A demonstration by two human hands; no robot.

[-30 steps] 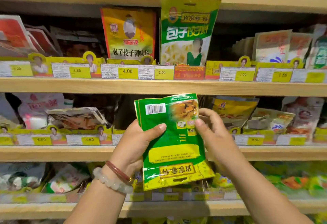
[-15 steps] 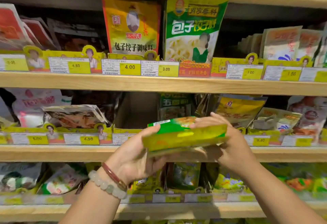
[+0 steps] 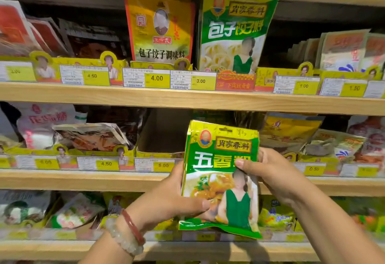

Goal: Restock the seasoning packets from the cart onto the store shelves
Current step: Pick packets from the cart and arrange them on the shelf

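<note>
Since the frame half a second back, you have turned the green seasoning packet (image 3: 221,178) from edge-on to upright; its printed front now faces you. A second ago it showed its barcoded back.

Your left hand (image 3: 173,199) grips the packet's left edge, thumb pressed across the lower front. Your right hand (image 3: 277,176) pinches the right edge, thumb on the front at mid-height. Both grips are clamped on the packet.

The packet is held in front of the middle shelf (image 3: 83,180), its top edge just under the upper shelf board (image 3: 187,99). At 10 o'clock from the packet stands a cardboard display tray (image 3: 164,136), its visible inside bare: open room there. At 2 o'clock, yellow packets (image 3: 291,130) lean close beside it. At 12 o'clock on the upper shelf stands a taller green packet (image 3: 237,28).
</note>
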